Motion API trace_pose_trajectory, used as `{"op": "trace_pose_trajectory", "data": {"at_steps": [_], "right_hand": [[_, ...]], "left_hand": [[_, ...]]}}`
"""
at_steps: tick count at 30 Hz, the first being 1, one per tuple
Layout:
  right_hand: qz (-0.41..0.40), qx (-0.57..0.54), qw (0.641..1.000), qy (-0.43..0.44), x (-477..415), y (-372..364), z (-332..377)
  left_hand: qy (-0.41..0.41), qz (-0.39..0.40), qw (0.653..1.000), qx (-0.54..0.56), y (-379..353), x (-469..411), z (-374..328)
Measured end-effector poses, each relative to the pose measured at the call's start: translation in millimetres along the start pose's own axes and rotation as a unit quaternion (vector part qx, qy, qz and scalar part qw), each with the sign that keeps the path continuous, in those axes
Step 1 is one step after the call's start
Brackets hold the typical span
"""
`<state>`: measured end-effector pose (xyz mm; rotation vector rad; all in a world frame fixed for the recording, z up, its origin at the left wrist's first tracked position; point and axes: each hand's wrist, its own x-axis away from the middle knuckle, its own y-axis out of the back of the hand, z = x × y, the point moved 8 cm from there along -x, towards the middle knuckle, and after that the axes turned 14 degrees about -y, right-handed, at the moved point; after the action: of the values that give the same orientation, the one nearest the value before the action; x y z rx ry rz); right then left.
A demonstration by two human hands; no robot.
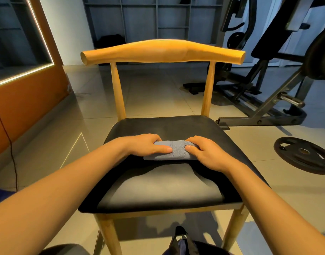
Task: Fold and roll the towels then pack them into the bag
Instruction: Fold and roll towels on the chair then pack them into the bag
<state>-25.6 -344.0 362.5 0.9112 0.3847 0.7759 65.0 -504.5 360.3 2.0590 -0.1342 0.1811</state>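
Position: head-worn, above the chair (163, 52)
Facing: forward and down at the seat
Nearness: close; left hand (145, 146), right hand (209, 153) mid-frame

The left hand (147, 145) and right hand (206, 151) are covering both ends of the towel (176, 150), fingertips disappearing behind its roll. The bottom edge is cutting off the dark bag (182, 243); the right edge is clipping the weight plate (303, 155).

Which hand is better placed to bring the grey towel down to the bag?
Right, by a little. Both the left hand and right hand grip the towel, but the bag lies slightly toward the right side.
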Motion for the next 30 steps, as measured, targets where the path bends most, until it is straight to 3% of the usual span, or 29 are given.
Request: {"op": "trace_pose_trajectory", "data": {"at_steps": [3, 6, 14, 17, 22, 26, 30], "right_hand": [[0.041, -0.035, 0.999, -0.003, 19, 1, -1], [0.047, -0.058, 0.997, -0.007, 42, 10, -2], [0.144, -0.145, 0.978, -0.042, 127, 48, -4], [0.214, -0.226, 0.945, -0.104, 155, 27, -16], [0.364, -0.320, 0.857, -0.179, 212, -66, -46], [0.349, -0.354, 0.836, -0.230, 245, -110, -68], [0.285, -0.358, 0.838, -0.297, 262, -164, -104]], "left_hand": [[0.041, 0.060, 0.988, 0.133, -10, 8, -1], [0.009, 0.054, 0.982, 0.179, -19, 16, -17], [-0.162, 0.069, 0.981, 0.084, -43, 63, -111], [-0.218, 0.129, 0.960, 0.121, -70, 83, -147], [-0.214, 0.160, 0.948, 0.175, -128, 95, -160], [-0.207, 0.181, 0.956, 0.103, -184, 90, -143], [-0.149, 0.212, 0.959, 0.110, -257, 76, -100]]}}
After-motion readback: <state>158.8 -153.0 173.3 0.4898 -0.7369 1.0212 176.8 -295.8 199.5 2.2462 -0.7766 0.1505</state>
